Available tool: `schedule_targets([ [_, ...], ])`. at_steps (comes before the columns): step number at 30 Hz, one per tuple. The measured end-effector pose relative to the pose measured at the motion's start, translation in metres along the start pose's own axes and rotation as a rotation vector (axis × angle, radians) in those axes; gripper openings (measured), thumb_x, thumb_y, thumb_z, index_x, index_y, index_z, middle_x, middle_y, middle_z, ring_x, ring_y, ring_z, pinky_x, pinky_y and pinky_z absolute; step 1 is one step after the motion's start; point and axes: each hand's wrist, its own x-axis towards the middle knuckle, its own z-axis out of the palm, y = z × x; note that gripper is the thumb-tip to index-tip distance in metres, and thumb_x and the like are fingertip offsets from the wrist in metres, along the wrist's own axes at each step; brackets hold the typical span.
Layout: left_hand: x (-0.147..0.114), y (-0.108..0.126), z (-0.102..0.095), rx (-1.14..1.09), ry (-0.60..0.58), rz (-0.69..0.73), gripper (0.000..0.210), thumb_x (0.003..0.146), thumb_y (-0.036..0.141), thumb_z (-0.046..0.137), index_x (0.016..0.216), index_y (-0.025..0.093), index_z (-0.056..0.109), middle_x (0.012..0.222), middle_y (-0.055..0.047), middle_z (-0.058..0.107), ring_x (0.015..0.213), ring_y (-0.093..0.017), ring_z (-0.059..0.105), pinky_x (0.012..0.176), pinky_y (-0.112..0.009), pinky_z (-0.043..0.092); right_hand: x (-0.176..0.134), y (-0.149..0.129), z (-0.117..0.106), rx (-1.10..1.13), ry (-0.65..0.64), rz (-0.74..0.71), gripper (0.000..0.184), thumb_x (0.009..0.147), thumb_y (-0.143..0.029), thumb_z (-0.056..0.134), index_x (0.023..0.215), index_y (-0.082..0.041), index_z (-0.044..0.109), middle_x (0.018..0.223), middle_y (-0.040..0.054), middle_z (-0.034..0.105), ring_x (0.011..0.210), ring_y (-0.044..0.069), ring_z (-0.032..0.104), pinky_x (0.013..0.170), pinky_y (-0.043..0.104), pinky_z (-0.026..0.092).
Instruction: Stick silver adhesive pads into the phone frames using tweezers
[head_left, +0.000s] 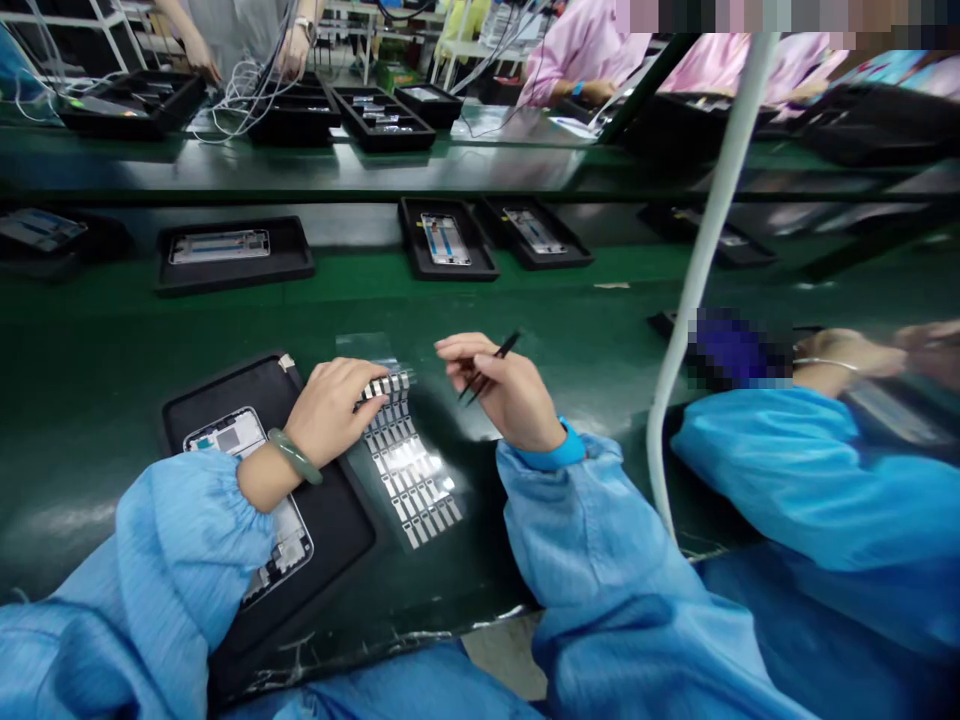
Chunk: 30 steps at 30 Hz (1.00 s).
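My left hand (334, 408) pinches the far end of a clear sheet of small metallic stickers (411, 465), which curls up under the fingers. The rest of the sheet lies on the green bench, with its silver pieces in rows. My right hand (506, 390) is raised to the right of the sheet, closed around dark tweezers (491, 365) whose tips point down and touch nothing. Beneath my left forearm, a phone frame (289, 530) rests in a black tray (341, 520); my sleeve covers part of it.
Black trays with phone frames (220, 246) (445, 240) stand along the green belt (345, 290) ahead. A pale curved pole (694, 290) rises at my right. Beside it, a co-worker in a blue sleeve (787, 470) works close by. More people and trays (382, 120) are across the line.
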Motion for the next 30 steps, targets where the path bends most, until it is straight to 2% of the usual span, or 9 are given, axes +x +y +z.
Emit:
schedule_targets([
  [3, 0.002, -0.007, 0.003, 0.131, -0.076, 0.012, 0.035, 0.084, 0.026, 0.055, 0.118, 0.018, 0.054, 0.12, -0.009, 0.059, 0.115, -0.025, 0.049, 0.1, -0.044, 0.033, 0.003, 0.009, 0.007, 0.08, 0.108, 0.118, 0.039, 0.085, -0.053, 0.046, 0.082, -0.018, 0.063, 0.08, 0.0057, 0.064, 0.065, 0.013, 0.06, 0.054, 0.025, 0.049],
  [5, 0.003, -0.01, 0.006, 0.198, -0.117, 0.01, 0.037, 0.084, 0.026, 0.055, 0.12, 0.018, 0.053, 0.124, -0.01, 0.057, 0.119, -0.026, 0.047, 0.103, -0.045, 0.031, 0.004, 0.014, 0.014, 0.058, 0.173, 0.179, 0.04, 0.081, -0.057, 0.051, 0.081, -0.018, 0.058, 0.071, 0.0031, 0.063, 0.057, 0.012, 0.061, 0.051, 0.025, 0.051],
  [10, 0.004, -0.012, 0.01, 0.298, -0.177, -0.005, 0.037, 0.086, 0.031, 0.051, 0.122, 0.022, 0.052, 0.131, -0.007, 0.054, 0.126, -0.024, 0.043, 0.108, -0.048, 0.025, 0.008, 0.03, 0.031, -0.009, 0.226, 0.273, 0.039, 0.068, -0.051, 0.069, 0.08, -0.017, 0.055, 0.07, 0.001, 0.064, 0.059, 0.012, 0.064, 0.055, 0.024, 0.057],
  [15, 0.004, -0.012, 0.01, 0.336, -0.2, 0.0, 0.037, 0.087, 0.033, 0.05, 0.122, 0.021, 0.052, 0.132, -0.008, 0.053, 0.126, -0.025, 0.043, 0.105, -0.047, 0.03, 0.015, 0.043, 0.035, -0.113, 0.273, 0.325, 0.036, 0.07, -0.048, 0.068, 0.078, -0.016, 0.054, 0.066, 0.0016, 0.063, 0.053, 0.012, 0.064, 0.047, 0.02, 0.055],
  [20, 0.004, -0.011, 0.01, 0.348, -0.202, 0.011, 0.037, 0.087, 0.032, 0.05, 0.122, 0.021, 0.053, 0.132, -0.008, 0.053, 0.126, -0.025, 0.043, 0.103, -0.045, 0.032, 0.02, 0.045, 0.036, -0.109, 0.288, 0.369, 0.031, 0.073, -0.043, 0.067, 0.077, -0.016, 0.053, 0.063, 0.0019, 0.064, 0.049, 0.012, 0.063, 0.043, 0.019, 0.054],
  [25, 0.004, -0.008, 0.009, 0.361, -0.203, 0.017, 0.031, 0.088, 0.031, 0.049, 0.118, 0.025, 0.056, 0.132, -0.006, 0.053, 0.125, -0.026, 0.043, 0.101, -0.046, 0.033, 0.022, 0.047, 0.037, -0.128, 0.302, 0.378, 0.028, 0.073, -0.041, 0.067, 0.077, -0.016, 0.054, 0.062, 0.0012, 0.063, 0.048, 0.012, 0.063, 0.043, 0.02, 0.054],
  [30, 0.005, -0.007, 0.01, 0.373, -0.204, 0.019, 0.033, 0.087, 0.029, 0.05, 0.12, 0.021, 0.054, 0.132, -0.008, 0.053, 0.125, -0.026, 0.043, 0.101, -0.045, 0.033, 0.019, 0.048, 0.037, -0.192, 0.3, 0.298, 0.03, 0.074, -0.045, 0.065, 0.077, -0.017, 0.054, 0.062, 0.0008, 0.063, 0.049, 0.013, 0.064, 0.044, 0.021, 0.054],
])
